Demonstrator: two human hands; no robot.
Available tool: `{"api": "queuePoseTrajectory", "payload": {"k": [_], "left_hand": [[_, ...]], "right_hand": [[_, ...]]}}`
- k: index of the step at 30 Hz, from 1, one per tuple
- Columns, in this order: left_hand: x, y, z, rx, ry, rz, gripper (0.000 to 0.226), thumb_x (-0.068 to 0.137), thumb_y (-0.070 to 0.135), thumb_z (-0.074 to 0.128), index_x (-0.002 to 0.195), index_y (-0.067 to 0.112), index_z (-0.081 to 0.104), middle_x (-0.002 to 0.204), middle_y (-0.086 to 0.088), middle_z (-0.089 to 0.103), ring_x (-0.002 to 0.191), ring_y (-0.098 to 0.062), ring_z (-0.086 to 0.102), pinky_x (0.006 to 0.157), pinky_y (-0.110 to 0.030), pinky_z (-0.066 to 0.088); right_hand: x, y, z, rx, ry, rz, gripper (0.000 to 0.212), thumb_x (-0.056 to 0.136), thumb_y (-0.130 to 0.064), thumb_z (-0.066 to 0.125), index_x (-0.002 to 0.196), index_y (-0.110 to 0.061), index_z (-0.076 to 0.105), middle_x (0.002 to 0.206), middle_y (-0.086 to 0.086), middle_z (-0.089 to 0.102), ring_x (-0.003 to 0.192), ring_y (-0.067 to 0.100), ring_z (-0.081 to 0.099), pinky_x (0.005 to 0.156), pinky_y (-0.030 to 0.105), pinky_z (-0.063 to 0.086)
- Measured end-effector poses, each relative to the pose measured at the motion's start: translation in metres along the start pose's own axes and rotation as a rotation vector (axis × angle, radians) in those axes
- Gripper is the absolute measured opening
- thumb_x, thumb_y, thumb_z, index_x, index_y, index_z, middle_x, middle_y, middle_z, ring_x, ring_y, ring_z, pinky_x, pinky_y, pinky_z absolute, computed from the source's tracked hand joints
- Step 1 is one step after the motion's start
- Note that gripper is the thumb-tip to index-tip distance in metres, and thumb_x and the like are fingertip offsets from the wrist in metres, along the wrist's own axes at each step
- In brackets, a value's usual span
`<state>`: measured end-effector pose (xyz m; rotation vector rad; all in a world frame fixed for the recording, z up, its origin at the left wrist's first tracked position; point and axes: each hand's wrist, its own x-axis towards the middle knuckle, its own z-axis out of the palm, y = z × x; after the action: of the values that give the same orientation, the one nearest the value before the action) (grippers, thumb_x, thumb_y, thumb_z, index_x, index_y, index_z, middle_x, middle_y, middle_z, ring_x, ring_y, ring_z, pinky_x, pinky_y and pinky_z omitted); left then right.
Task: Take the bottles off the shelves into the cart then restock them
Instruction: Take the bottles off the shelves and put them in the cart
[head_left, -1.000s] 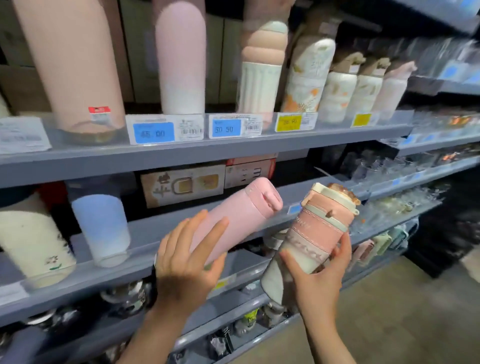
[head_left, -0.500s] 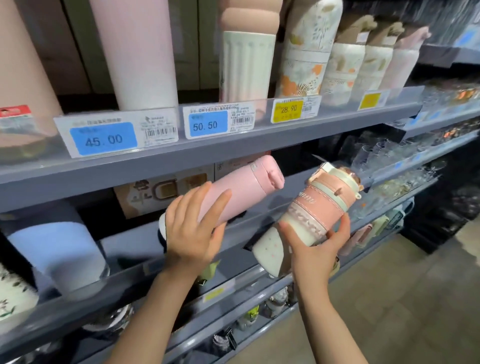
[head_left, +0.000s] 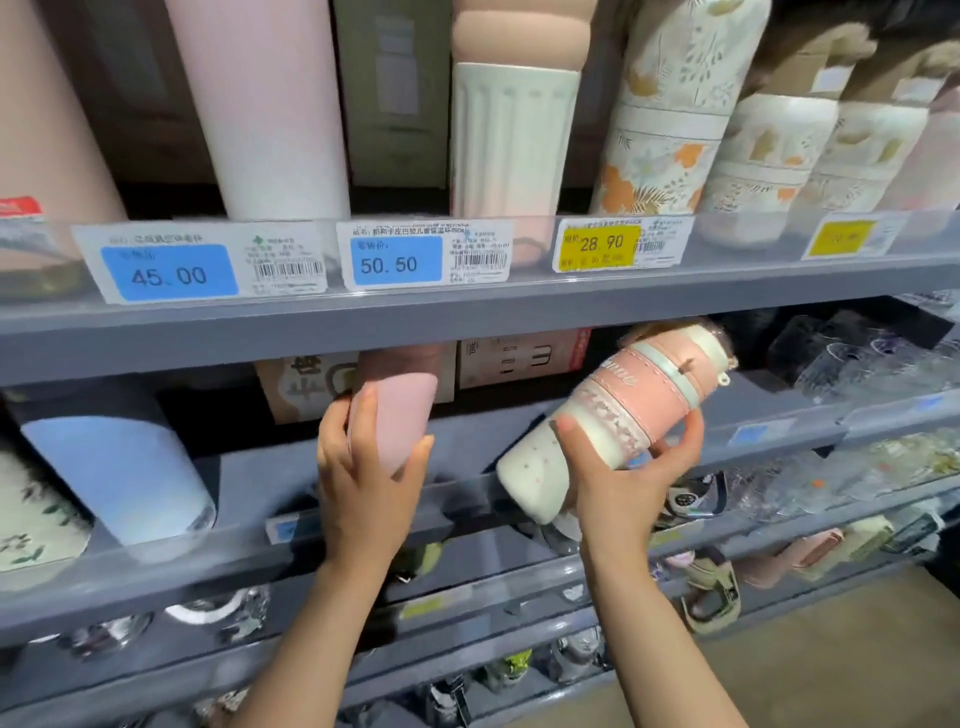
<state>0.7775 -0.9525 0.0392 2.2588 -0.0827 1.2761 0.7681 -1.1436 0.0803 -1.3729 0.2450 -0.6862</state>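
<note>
My left hand (head_left: 363, 483) grips a plain pink bottle (head_left: 397, 410), which now stands nearly upright inside the second grey shelf (head_left: 519, 452), its top hidden behind the shelf above. My right hand (head_left: 628, 478) holds a pink-and-white bottle with a cream lid (head_left: 618, 415), tilted with the lid up and to the right, in front of the same shelf. A blue-and-white bottle (head_left: 119, 467) stands on that shelf to the left.
The upper shelf (head_left: 467, 312) carries several tall bottles behind price tags 45.00, 50.50 and 28.90. Cardboard boxes (head_left: 519, 358) stand at the back of the second shelf. Clear glassware (head_left: 857, 364) fills the shelves at right. Lower shelves hold small items; tan floor shows bottom right.
My left hand has swung the plain pink bottle from tilted to nearly upright and pushed it into the second shelf. My right hand keeps its bottle tilted. The view has moved closer.
</note>
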Motion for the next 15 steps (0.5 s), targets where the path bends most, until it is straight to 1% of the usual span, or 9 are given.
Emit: {"api": "queuePoseTrajectory", "payload": {"k": [2, 3, 5, 7, 9, 10, 11, 13, 15], "left_hand": [[-0.004, 0.0, 0.0, 0.05, 0.036, -0.101, 0.081, 0.083, 0.038, 0.069, 0.144, 0.017, 0.02, 0.135, -0.017, 0.032, 0.108, -0.05, 0.053, 0.076, -0.057, 0.053], [-0.005, 0.001, 0.0, 0.063, 0.049, -0.139, 0.081, 0.084, 0.041, 0.067, 0.145, 0.019, 0.017, 0.137, -0.018, 0.032, 0.107, -0.051, 0.055, 0.076, -0.057, 0.053], [-0.006, 0.004, -0.002, 0.064, 0.072, -0.173, 0.081, 0.085, 0.042, 0.063, 0.146, 0.02, 0.014, 0.137, -0.025, 0.038, 0.109, -0.05, 0.054, 0.076, -0.057, 0.053], [-0.004, 0.005, -0.004, 0.047, 0.064, -0.193, 0.081, 0.085, 0.043, 0.061, 0.145, 0.022, 0.012, 0.136, -0.03, 0.041, 0.115, -0.048, 0.051, 0.081, -0.057, 0.052], [-0.005, 0.01, -0.005, 0.042, 0.051, -0.243, 0.081, 0.083, 0.046, 0.058, 0.145, 0.027, 0.009, 0.14, -0.03, 0.041, 0.121, -0.048, 0.048, 0.09, -0.056, 0.048], [-0.007, 0.013, -0.005, 0.04, 0.056, -0.268, 0.081, 0.083, 0.047, 0.059, 0.144, 0.031, 0.008, 0.142, -0.028, 0.04, 0.124, -0.047, 0.046, 0.095, -0.055, 0.045], [-0.01, 0.015, -0.004, 0.038, 0.068, -0.291, 0.082, 0.082, 0.046, 0.062, 0.142, 0.034, 0.008, 0.144, -0.028, 0.039, 0.128, -0.046, 0.044, 0.1, -0.053, 0.041], [-0.017, 0.013, -0.002, 0.021, 0.09, -0.324, 0.09, 0.08, 0.031, 0.076, 0.141, 0.037, 0.01, 0.148, -0.026, 0.033, 0.133, -0.041, 0.037, 0.106, -0.047, 0.034], [-0.025, 0.012, -0.002, 0.011, 0.12, -0.303, 0.089, 0.079, 0.017, 0.08, 0.142, 0.03, 0.018, 0.15, -0.025, 0.026, 0.138, -0.033, 0.03, 0.109, -0.042, 0.028]], "right_hand": [[0.005, 0.001, 0.004, 0.007, -0.044, 0.031, 0.103, 0.067, -0.013, 0.086, 0.141, -0.043, 0.021, 0.131, -0.005, 0.047, 0.101, -0.006, 0.057, 0.083, 0.021, 0.052], [0.007, 0.001, 0.005, 0.014, -0.069, 0.049, 0.102, 0.067, -0.014, 0.086, 0.141, -0.043, 0.021, 0.132, -0.004, 0.046, 0.103, -0.004, 0.056, 0.083, 0.023, 0.053], [0.009, 0.001, 0.007, 0.037, -0.118, 0.067, 0.102, 0.069, -0.013, 0.085, 0.142, -0.042, 0.021, 0.129, -0.006, 0.045, 0.104, -0.001, 0.056, 0.077, 0.02, 0.055], [0.011, 0.001, 0.009, 0.066, -0.144, 0.053, 0.101, 0.07, -0.01, 0.084, 0.142, -0.041, 0.021, 0.127, -0.009, 0.044, 0.101, -0.004, 0.057, 0.077, 0.019, 0.055], [0.015, 0.002, 0.01, 0.094, -0.179, 0.032, 0.101, 0.069, -0.01, 0.085, 0.141, -0.042, 0.022, 0.127, -0.013, 0.042, 0.098, -0.013, 0.055, 0.078, 0.016, 0.054], [0.017, 0.002, 0.011, 0.107, -0.194, 0.029, 0.101, 0.068, -0.012, 0.086, 0.14, -0.043, 0.022, 0.126, -0.015, 0.041, 0.098, -0.015, 0.055, 0.078, 0.016, 0.053], [0.02, 0.002, 0.013, 0.122, -0.204, 0.028, 0.101, 0.068, -0.013, 0.086, 0.14, -0.043, 0.022, 0.126, -0.015, 0.041, 0.098, -0.014, 0.055, 0.079, 0.017, 0.053], [0.025, 0.002, 0.015, 0.161, -0.204, 0.035, 0.101, 0.069, -0.009, 0.085, 0.141, -0.041, 0.021, 0.126, -0.014, 0.042, 0.1, -0.011, 0.056, 0.081, 0.02, 0.054], [0.031, 0.004, 0.016, 0.194, -0.194, 0.049, 0.099, 0.072, -0.005, 0.082, 0.141, -0.04, 0.021, 0.127, -0.012, 0.043, 0.105, -0.005, 0.057, 0.084, 0.024, 0.054]]}}
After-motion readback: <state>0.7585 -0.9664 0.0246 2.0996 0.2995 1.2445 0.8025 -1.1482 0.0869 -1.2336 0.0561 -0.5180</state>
